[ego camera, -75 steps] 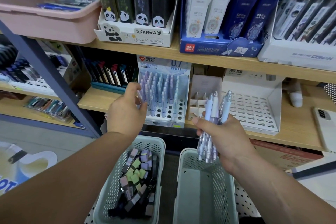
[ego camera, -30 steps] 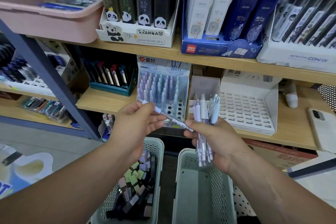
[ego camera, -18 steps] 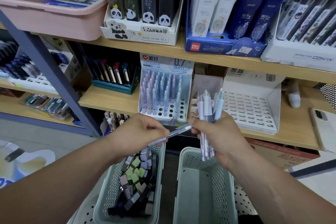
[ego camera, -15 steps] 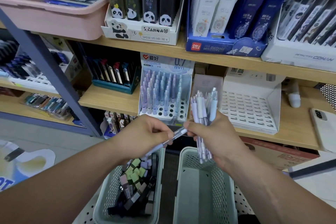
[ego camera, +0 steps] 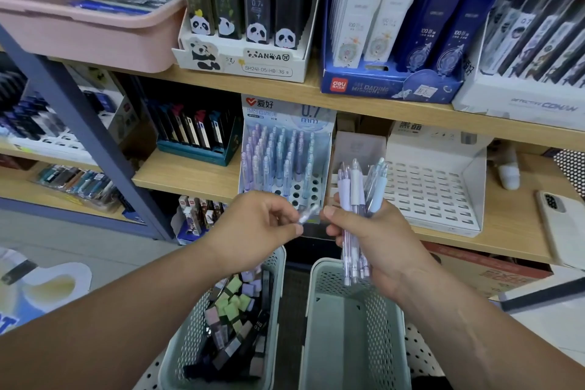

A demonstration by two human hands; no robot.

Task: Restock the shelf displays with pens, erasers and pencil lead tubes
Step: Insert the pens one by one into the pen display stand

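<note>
One pen (ego camera: 306, 215) pinched in left hand (ego camera: 259, 231), just below pen display (ego camera: 285, 155); right hand (ego camera: 373, 241) clutches bundle of pens (ego camera: 357, 193) upright beside it; best to turn tip down, aim at empty front hole (ego camera: 297, 196), seat straight without knocking neighbouring pens

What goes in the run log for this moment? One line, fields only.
left hand: pinches one pen | right hand: grips pen bundle | likely target: 0.7 mm pen display, front holes unfilled
</note>
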